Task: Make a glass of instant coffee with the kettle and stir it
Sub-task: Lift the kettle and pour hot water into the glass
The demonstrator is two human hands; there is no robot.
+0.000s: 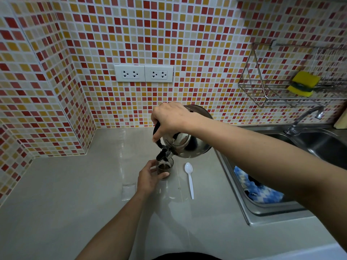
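The right hand is gripping the handle of one steel kettle, tilting its spout over one glass that the left hand is clasping. One white spoon is lying just beside it on the grey counter, near the sink and tiled wall.

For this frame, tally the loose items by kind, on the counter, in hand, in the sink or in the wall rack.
Kettle: 1
Glass: 1
White plastic spoon: 1
Clear empty sachet: 1
Yellow sponge: 1
Blue and white cloth: 1
Total: 6
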